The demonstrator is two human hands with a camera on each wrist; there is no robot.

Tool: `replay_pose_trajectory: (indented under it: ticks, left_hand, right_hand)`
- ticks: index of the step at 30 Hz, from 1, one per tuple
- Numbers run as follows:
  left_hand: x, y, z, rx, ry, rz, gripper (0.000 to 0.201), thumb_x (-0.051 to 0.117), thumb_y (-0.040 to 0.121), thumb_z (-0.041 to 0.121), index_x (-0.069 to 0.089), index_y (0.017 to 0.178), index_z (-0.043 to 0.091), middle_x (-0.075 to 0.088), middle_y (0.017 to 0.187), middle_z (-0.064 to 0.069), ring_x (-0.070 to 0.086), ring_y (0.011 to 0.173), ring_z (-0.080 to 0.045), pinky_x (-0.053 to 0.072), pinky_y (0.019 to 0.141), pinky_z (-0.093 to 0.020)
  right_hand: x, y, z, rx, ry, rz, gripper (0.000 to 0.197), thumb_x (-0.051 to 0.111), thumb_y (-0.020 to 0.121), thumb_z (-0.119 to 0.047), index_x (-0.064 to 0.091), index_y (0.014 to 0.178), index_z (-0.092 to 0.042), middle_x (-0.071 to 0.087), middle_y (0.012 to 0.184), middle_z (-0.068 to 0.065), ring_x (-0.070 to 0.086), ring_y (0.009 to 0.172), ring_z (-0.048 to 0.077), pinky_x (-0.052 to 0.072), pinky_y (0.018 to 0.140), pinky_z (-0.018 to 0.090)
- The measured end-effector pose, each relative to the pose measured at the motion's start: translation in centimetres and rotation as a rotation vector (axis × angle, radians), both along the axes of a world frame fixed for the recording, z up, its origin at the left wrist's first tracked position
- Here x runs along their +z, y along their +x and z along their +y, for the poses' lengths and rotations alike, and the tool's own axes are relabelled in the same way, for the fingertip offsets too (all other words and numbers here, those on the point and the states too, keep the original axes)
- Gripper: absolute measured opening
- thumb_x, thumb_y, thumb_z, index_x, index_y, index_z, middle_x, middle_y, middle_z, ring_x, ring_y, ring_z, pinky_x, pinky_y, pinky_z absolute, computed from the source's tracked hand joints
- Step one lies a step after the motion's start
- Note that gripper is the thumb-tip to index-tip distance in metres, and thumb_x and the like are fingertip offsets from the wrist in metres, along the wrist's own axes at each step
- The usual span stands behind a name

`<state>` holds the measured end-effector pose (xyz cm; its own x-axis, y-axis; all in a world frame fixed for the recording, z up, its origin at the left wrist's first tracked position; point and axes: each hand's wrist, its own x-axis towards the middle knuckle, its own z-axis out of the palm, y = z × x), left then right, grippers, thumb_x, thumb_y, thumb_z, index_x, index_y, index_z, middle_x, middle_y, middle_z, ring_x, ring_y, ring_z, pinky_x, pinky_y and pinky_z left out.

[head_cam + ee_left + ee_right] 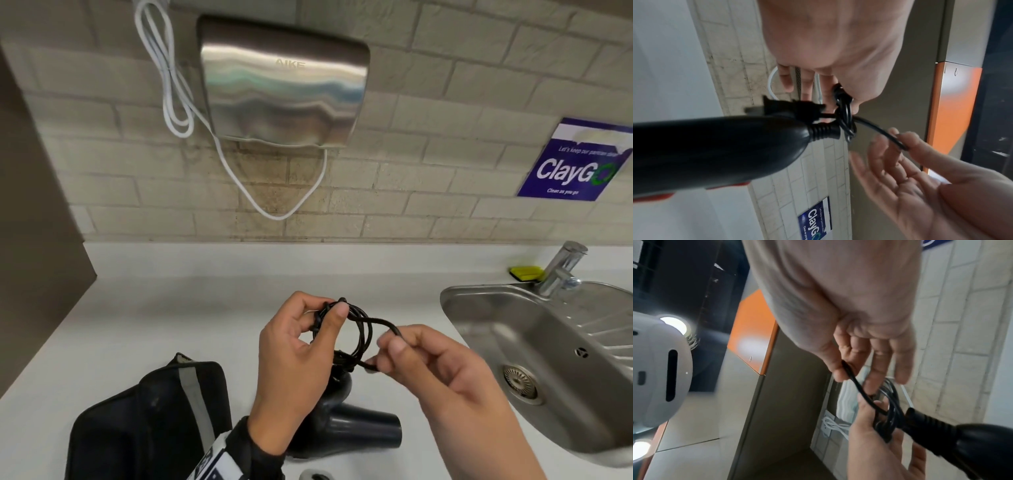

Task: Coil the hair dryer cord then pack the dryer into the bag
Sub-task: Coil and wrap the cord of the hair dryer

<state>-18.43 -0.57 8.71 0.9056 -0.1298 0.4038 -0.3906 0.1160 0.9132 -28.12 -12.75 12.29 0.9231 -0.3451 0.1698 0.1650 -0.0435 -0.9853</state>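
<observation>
Two hands work above our white worktop [171,308]: our left hand [291,346] pinches the coiled black cord [356,329], our right hand [442,373] pinches one loop. Below them, the hair dryer [346,425] lies beside the dark bag [144,418].

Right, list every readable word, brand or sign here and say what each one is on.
"AIKE": embossed faintly on the steel hand dryer on the wall.
"ClayGo": large white letters on the blue sign on the tiled wall.
"Clean as you go": small line beneath it.
The sign's top line starts "Let's keep our", the rest too blurred.
Wrist strap print: unreadable.
</observation>
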Motion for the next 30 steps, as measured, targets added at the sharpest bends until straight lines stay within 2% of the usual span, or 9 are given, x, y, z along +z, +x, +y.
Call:
replay_pose_trajectory:
  ticks: [2, 7, 10, 12, 13, 15, 18, 26, 30]
  left_hand:
    - [-0.1, -0.1, -0.1, -0.009, -0.004, -0.007, 0.016, 0.069, 0.083, 0.034, 0.067, 0.086, 0.018, 0.075, 0.088, 0.018, 0.071, 0.087, -0.001, 0.049, 0.074, -0.008]
    - [-0.4, -0.6, -0.3, -0.071, -0.014, -0.022, 0.018, 0.067, 0.081, 0.037, 0.067, 0.087, 0.020, 0.073, 0.095, 0.023, 0.071, 0.096, -0.002, 0.052, 0.083, -0.014]
    - [-0.7, -0.5, -0.3, -0.099, -0.020, -0.032, 0.018, 0.066, 0.085, 0.039, 0.067, 0.088, 0.022, 0.074, 0.097, 0.023, 0.071, 0.100, -0.006, 0.052, 0.084, -0.015]
    - [-1.0, -0.4, -0.1, -0.123, -0.042, -0.028, 0.024, 0.066, 0.087, 0.045, 0.068, 0.090, 0.021, 0.076, 0.098, 0.015, 0.071, 0.099, -0.008, 0.054, 0.085, -0.020]
    - [-1.0, -0.4, -0.1, -0.143, -0.051, -0.016, 0.028, 0.064, 0.085, 0.046, 0.069, 0.091, 0.020, 0.077, 0.098, 0.010, 0.073, 0.096, -0.010, 0.056, 0.085, -0.024]
    - [-1.2, -0.4, -0.2, -0.185, -0.072, 0.027, 0.031, 0.062, 0.082, 0.049, 0.069, 0.093, 0.020, 0.078, 0.096, 0.003, 0.074, 0.088, -0.014, 0.058, 0.077, -0.031]
    - [-1.1, -0.2, -0.2, -0.223, -0.095, 0.069, 0.025, 0.064, 0.082, 0.050, 0.069, 0.092, 0.027, 0.079, 0.092, 0.000, 0.074, 0.087, -0.016, 0.056, 0.072, -0.028]
    - [-0.2, 0.7, 0.5, -0.333, -0.063, 0.082, 0.017, 0.068, 0.078, 0.036, 0.070, 0.095, 0.033, 0.079, 0.083, -0.003, 0.073, 0.076, -0.013, 0.054, 0.068, -0.020]
    - [0.2, 0.8, 1.0, -0.325, 0.043, -0.008, 0.027, 0.072, 0.077, 0.036, 0.070, 0.103, 0.041, 0.079, 0.079, -0.002, 0.074, 0.082, -0.017, 0.056, 0.080, -0.025]
  right_hand:
    - [-0.6, 0.2, 0.0, -0.012, 0.195, -0.067, 0.054, 0.083, 0.058, -0.057, 0.072, 0.082, -0.009, 0.065, 0.065, 0.002, 0.068, 0.073, 0.022, 0.057, 0.084, 0.035]
    - [-0.8, 0.8, 1.1, 0.082, 0.849, -0.261, 0.045, 0.093, 0.054, -0.028, 0.073, 0.084, 0.000, 0.057, 0.061, 0.005, 0.061, 0.055, 0.019, 0.059, 0.076, 0.039]
    - [-1.1, 0.9, 1.3, 0.296, 1.069, -0.360, 0.033, 0.055, 0.095, -0.009, 0.056, 0.121, 0.012, 0.065, 0.095, 0.017, 0.066, 0.091, 0.027, 0.043, 0.103, 0.043]
    - [-0.9, 0.4, 1.1, 0.116, 0.983, -0.336, 0.036, 0.029, 0.104, -0.004, 0.042, 0.133, 0.012, 0.061, 0.112, 0.020, 0.061, 0.102, 0.028, 0.036, 0.108, 0.040]
    - [-1.0, 0.7, 1.3, 0.133, 0.940, -0.352, 0.032, 0.043, 0.101, -0.004, 0.050, 0.129, 0.011, 0.064, 0.107, 0.016, 0.065, 0.092, 0.023, 0.046, 0.097, 0.036]
    - [-1.0, 0.9, 1.5, 0.184, 0.892, -0.310, 0.042, 0.085, 0.070, -0.015, 0.071, 0.106, 0.000, 0.069, 0.084, 0.004, 0.063, 0.058, 0.010, 0.057, 0.060, 0.024]
    - [0.5, 0.5, 1.7, 0.101, 0.737, -0.196, 0.056, 0.095, 0.045, -0.031, 0.077, 0.091, -0.006, 0.066, 0.070, 0.000, 0.051, 0.039, 0.006, 0.046, 0.038, 0.018]
    - [3.4, -0.1, -1.5, 0.198, 0.537, 0.079, 0.057, 0.090, 0.052, -0.030, 0.072, 0.094, 0.004, 0.061, 0.068, 0.005, 0.032, 0.031, 0.005, 0.027, 0.029, 0.014]
    - [5.0, -0.8, -2.1, 0.187, 0.349, 0.190, 0.017, 0.075, 0.078, -0.015, 0.073, 0.084, 0.000, 0.059, 0.069, 0.009, 0.023, 0.030, 0.006, 0.018, 0.035, 0.008]
